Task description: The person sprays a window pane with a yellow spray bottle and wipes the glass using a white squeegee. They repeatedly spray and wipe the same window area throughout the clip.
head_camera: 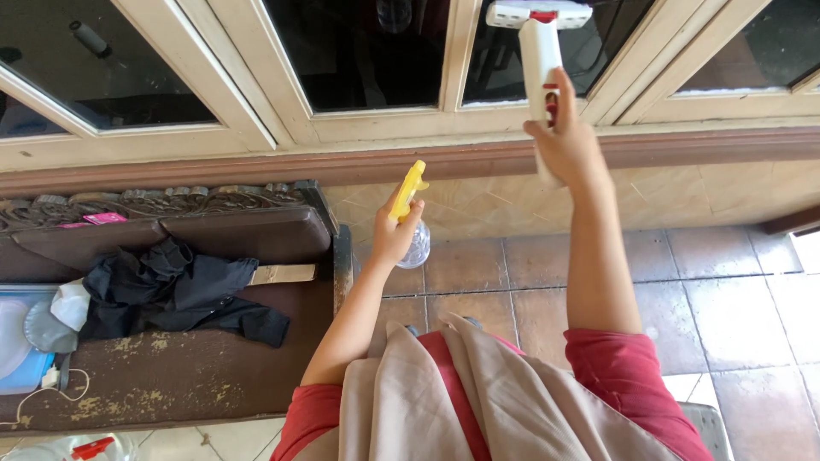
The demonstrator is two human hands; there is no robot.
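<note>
The spray bottle [411,224] sits in the left hand [395,232], raised in front of the body, its yellow trigger head above the fist and its clear round body below. The fingers are wrapped around the neck just under the trigger, which looks the right place to hold it: the neck is narrow and stiff, while the clear body seems thin plastic that would give if squeezed. It looks light, though any liquid would weigh the lower part, and a wet bottle could slip.

Left of that hand, and lower, is a dark wooden bench [171,376] with a worn seat. A black garment [175,294] lies crumpled on it, well apart from the hand.

Farther out and higher, the right hand [565,141] is closed around the white handle of a window wiper [540,51]. The handle looks like rigid, smooth plastic, light enough for one hand; the grip is at its lower end, with the wide head above the hand. That head is at the dark glass of a window [367,51] with a cream frame, but whether it touches the pane I cannot tell. Below the right hand runs a brown sill, then a tiled wall and a tiled floor [735,290].
</note>
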